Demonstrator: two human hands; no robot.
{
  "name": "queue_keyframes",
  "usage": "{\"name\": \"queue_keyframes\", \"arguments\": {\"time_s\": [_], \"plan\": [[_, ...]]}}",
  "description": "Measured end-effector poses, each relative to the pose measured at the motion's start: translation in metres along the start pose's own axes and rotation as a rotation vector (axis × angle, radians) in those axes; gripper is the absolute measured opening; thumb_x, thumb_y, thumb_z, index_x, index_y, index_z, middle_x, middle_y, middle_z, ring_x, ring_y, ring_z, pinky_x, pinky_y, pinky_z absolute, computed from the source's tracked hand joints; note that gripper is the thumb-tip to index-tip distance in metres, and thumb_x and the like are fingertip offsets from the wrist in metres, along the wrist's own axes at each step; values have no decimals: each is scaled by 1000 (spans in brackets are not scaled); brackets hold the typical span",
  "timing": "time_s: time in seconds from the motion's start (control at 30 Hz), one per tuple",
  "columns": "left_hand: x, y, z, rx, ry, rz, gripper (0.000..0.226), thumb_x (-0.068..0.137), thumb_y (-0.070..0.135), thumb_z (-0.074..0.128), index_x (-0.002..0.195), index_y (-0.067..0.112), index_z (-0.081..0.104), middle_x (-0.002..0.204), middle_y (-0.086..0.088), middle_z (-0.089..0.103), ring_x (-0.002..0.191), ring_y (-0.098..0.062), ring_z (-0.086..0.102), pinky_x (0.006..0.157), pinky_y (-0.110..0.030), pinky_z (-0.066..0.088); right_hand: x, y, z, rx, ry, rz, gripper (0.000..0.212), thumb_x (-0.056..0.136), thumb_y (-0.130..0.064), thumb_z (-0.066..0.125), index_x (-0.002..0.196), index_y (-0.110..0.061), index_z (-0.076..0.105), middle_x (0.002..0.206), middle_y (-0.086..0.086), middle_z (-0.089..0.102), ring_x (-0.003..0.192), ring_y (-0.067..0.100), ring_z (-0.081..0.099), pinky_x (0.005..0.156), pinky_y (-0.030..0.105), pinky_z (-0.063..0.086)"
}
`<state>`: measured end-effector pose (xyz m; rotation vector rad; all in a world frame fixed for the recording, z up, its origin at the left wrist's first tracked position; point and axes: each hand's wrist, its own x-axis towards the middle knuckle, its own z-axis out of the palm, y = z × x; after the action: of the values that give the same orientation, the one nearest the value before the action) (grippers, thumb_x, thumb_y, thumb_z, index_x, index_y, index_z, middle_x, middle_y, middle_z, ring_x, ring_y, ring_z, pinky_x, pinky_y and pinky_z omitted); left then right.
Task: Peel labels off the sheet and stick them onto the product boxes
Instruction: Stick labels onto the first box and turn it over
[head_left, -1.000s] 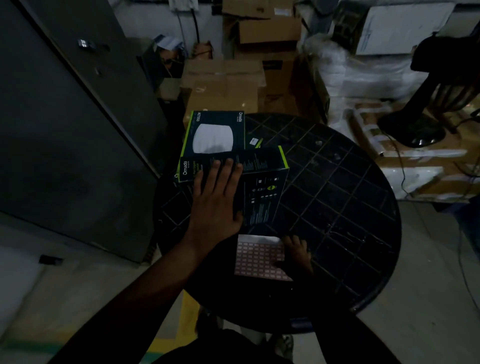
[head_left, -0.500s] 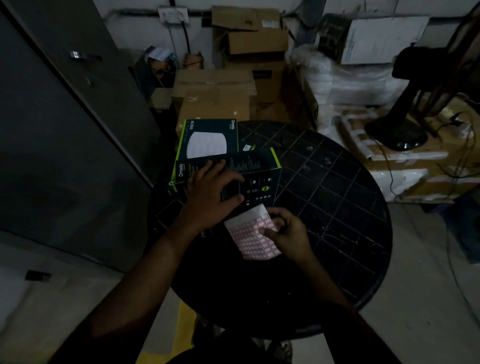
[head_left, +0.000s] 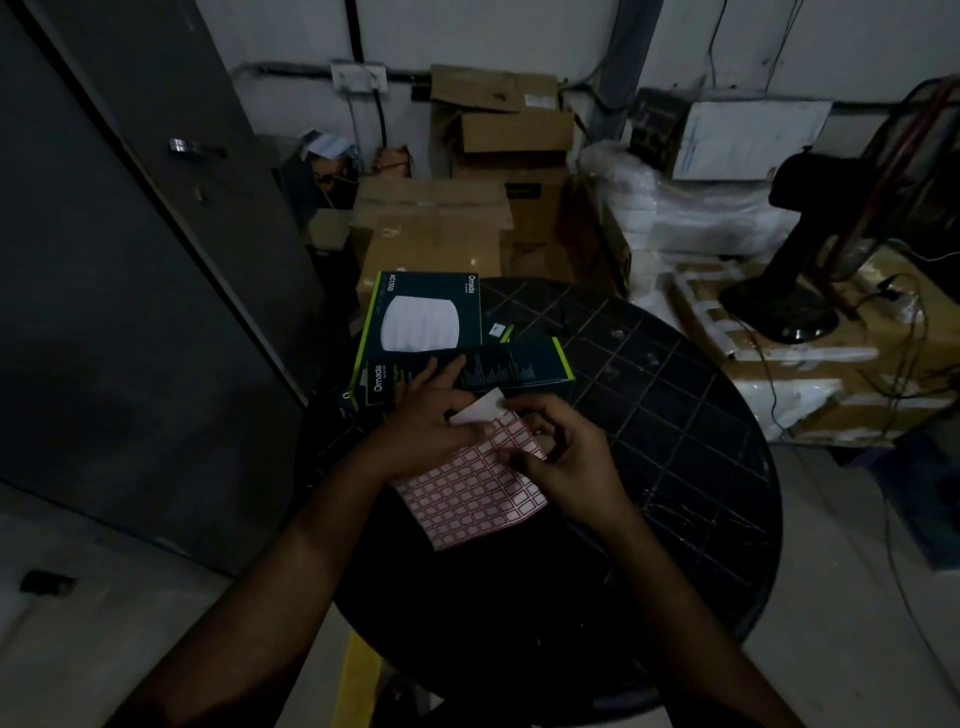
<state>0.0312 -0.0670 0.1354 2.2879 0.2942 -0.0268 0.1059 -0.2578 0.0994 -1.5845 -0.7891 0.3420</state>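
Over the table: both hands hold the label sheet (head_left: 470, 493) above the round black table (head_left: 675, 467), just before the product boxes (head_left: 467, 364).
Left hand (head_left: 426, 431): pinches the sheet's far edge.
Right hand (head_left: 566, 457): fingers curled on its right edge.
Handling: thin, floppy paper; best lifted by a label's corner.
Unclear: dim light hides whether any label is lifted.

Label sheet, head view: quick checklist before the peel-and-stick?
1. White sheet of red-bordered labels held in both hands: ok.
2. Left hand grips its upper left edge: ok.
3. Right hand pinches near the curled-up top corner: ok.
4. One label already lifted free: cannot tell, too dark.
5. Near dark green-edged product box has its face exposed: ok.
6. Box steadied on the black round grid table: not ok, no hand on it.
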Motion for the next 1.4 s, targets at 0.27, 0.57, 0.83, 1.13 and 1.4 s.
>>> {"name": "queue_keyframes", "arguments": {"time_s": [0.27,0.57,0.83,1.13,1.4], "plan": [[1,-1,1,-38,13,-12,17,86,29,71,95,15,73,163,7,10,151,-19,-8,117,-45,-12,4,-2,10,-426,184,-211,34,72,-15,86,103,-17,72,102,-2,56,96,14,60,80,33,55],[0,1,0,-40,36,29,14,88,30,70,85,42,64,163,5,13,151,-22,-5,117,-48,-10,5,-7,16,-617,264,-188,20,74,-21,85,93,-25,80,86,-8,69,96,14,50,78,13,37],[5,-1,2,24,50,32,7,87,34,70,94,35,70,164,2,13,151,-26,-4,118,-50,-9,3,-14,14,-533,247,-144,16,81,-12,75,84,-27,80,79,-19,72,86,-9,60,75,10,45],[5,-5,3,58,33,63,13,86,32,72,79,37,62,164,2,11,151,-27,-6,119,-52,-6,8,-11,14,-58,293,118,14,92,-21,56,82,-21,65,74,0,68,70,21,66,69,42,54],[8,-10,8,108,106,81,11,86,32,72,79,31,63,163,2,14,151,-26,-2,118,-46,-5,10,-2,-7,-37,-96,173,17,85,-13,58,74,-20,69,80,8,68,80,28,62,80,39,48]]}}
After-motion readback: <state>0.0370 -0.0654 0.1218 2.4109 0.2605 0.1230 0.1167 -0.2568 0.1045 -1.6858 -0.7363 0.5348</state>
